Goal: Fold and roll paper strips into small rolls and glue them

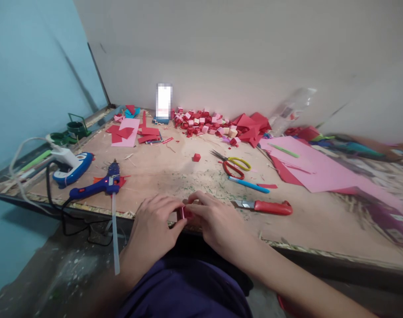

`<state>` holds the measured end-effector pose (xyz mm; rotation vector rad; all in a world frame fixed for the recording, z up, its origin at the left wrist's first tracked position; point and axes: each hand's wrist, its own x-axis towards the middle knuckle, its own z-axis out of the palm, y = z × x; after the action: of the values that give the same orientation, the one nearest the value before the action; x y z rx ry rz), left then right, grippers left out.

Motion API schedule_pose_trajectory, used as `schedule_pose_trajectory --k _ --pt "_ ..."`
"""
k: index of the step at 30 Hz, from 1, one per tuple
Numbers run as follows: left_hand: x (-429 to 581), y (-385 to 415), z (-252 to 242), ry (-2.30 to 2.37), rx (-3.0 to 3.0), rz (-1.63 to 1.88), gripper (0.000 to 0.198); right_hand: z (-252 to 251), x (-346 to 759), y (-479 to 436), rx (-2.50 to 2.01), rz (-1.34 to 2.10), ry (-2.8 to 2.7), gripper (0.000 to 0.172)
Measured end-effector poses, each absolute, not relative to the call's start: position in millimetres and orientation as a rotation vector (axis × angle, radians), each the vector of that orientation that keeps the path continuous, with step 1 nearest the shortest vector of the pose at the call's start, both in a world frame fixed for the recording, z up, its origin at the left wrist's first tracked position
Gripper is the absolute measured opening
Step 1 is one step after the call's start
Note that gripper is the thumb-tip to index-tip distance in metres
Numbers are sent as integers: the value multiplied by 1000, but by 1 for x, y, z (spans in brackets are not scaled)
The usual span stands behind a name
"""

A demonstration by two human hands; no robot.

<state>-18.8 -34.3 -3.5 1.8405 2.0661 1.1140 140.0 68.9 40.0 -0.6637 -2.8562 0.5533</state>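
Observation:
My left hand [156,227] and my right hand [216,223] meet at the near edge of the wooden board [175,172]. Together they pinch a small pink and red paper piece [184,213] between the fingertips. Both hands are closed on it. A blue glue gun [98,185] lies to the left of my left hand, its glue stick hanging over the edge. A red-handled utility knife [265,206] lies just right of my right hand. One small red cube [196,157] sits alone further back on the board.
Scissors [232,165] with red and yellow handles and a blue pen [249,184] lie mid-board. A heap of small red and pink cubes [204,123] sits by the wall. Pink paper sheets [314,170] spread right. A power strip [72,165] and cables are at left.

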Motion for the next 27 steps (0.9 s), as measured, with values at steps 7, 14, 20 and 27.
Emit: schedule_pose_trajectory --k 7,14,20,27 --pt "-19 -35 -5 2068 1839 1100 19 43 140 67 -642 569 -2849 24" --pt "-19 -35 -4 2079 1833 1097 17 41 142 68 -638 577 -2865 22" --pt "-19 -36 -5 2073 1844 1132 17 43 145 69 -577 541 -2852 26" --pt "-19 -37 -10 2057 1891 1195 17 50 153 73 -509 678 -2702 26"
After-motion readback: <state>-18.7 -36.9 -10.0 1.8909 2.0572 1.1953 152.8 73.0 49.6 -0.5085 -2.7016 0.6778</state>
